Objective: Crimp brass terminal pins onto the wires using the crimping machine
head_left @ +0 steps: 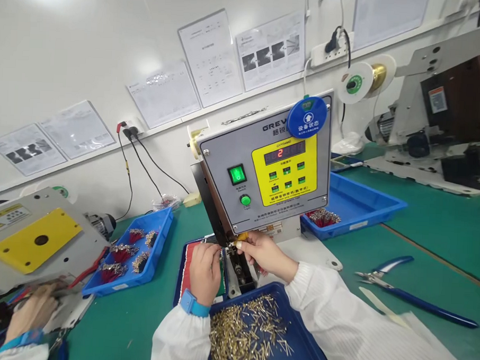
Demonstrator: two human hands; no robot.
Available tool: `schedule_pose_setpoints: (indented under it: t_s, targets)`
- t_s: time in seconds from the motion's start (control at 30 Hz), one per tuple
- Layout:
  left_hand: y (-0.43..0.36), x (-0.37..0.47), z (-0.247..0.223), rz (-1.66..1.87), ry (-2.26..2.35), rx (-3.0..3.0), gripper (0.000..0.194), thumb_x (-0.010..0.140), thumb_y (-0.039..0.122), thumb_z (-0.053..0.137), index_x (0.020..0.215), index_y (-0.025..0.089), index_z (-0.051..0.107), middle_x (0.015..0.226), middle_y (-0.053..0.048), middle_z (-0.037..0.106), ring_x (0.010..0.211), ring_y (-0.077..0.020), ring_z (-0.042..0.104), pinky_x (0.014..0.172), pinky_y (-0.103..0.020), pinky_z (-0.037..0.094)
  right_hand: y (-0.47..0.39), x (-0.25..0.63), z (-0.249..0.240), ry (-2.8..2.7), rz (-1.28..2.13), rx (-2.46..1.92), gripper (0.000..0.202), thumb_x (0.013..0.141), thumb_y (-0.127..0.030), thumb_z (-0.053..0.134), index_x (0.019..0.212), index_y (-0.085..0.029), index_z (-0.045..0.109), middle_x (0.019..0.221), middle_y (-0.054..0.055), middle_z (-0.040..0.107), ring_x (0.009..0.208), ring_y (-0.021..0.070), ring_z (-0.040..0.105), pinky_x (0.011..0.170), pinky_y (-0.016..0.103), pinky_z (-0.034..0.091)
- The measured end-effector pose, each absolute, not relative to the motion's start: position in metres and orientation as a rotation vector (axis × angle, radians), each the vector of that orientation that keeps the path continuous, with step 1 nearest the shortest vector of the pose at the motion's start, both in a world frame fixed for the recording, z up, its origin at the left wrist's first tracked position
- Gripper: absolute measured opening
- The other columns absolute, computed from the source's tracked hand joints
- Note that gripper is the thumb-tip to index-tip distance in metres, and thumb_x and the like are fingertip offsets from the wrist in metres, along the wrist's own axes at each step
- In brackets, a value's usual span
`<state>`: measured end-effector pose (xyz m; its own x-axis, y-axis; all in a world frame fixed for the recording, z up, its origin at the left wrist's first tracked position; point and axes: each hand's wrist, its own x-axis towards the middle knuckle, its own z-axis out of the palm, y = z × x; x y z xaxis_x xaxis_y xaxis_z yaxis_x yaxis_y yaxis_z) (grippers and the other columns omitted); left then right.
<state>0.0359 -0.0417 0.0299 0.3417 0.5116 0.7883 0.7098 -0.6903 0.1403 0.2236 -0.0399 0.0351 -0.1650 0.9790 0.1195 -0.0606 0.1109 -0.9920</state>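
A grey crimping machine (219, 200) with a yellow keypad panel and a lit green switch stands before me. My left hand (205, 271), with a blue wrist strap, is at the left of its working opening, fingers pinched together; what they hold is hidden. My right hand (270, 254) is closed at the opening's right side, thumb and forefinger beside a small yellow piece. A bit of red shows under its palm, too small to make out. Below both hands lies a dark blue tray (303, 331) with many loose brass-coloured metal pieces (245, 329).
Left of the machine is a tray with red strands (189, 255). Blue bins (157, 250) (366, 207) hold red-wired bundles. Blue-handled pliers (413, 299) lie at right. Another person's hand (33, 311) works at a neighbouring machine (34, 234). A further machine (437, 119) stands right.
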Motion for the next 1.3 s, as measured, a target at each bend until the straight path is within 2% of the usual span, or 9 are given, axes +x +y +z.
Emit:
schedule_pose_setpoints:
  t_s: [0.43, 0.73, 1.3]
  targets:
    - [-0.044, 0.033, 0.021, -1.330, -1.131, -2.401, 0.018, 0.096, 0.014, 0.043, 0.096, 0.017, 0.061, 0.089, -0.007, 0.062, 0.088, -0.0200, 0.052, 0.078, -0.034, 0.045, -0.041, 0.222, 0.026, -1.423, 1.221, -1.050, 0.032, 0.078, -0.052, 0.057, 0.070, -0.021, 0.053, 0.049, -0.005, 0.051, 0.044, 0.0121, 0.048, 0.047, 0.027, 0.041]
    - [-0.045, 0.030, 0.017, -1.360, -1.125, -2.409, 0.022, 0.092, 0.009, 0.042, 0.096, 0.018, 0.061, 0.091, -0.007, 0.061, 0.088, -0.0210, 0.051, 0.077, -0.035, 0.045, -0.043, 0.223, 0.027, -1.437, 1.205, -1.071, 0.031, 0.078, -0.051, 0.059, 0.071, -0.021, 0.055, 0.052, -0.004, 0.055, 0.046, 0.0130, 0.049, 0.051, 0.028, 0.041]
    - [-0.044, 0.030, 0.018, -1.324, -1.143, -2.405, 0.024, 0.091, 0.007, 0.042, 0.095, 0.018, 0.063, 0.090, -0.007, 0.062, 0.088, -0.0204, 0.053, 0.076, -0.034, 0.046, -0.043, 0.223, 0.028, -1.472, 1.206, -1.094, 0.032, 0.077, -0.052, 0.059, 0.069, -0.022, 0.054, 0.051, -0.004, 0.051, 0.047, 0.0138, 0.048, 0.050, 0.029, 0.041]
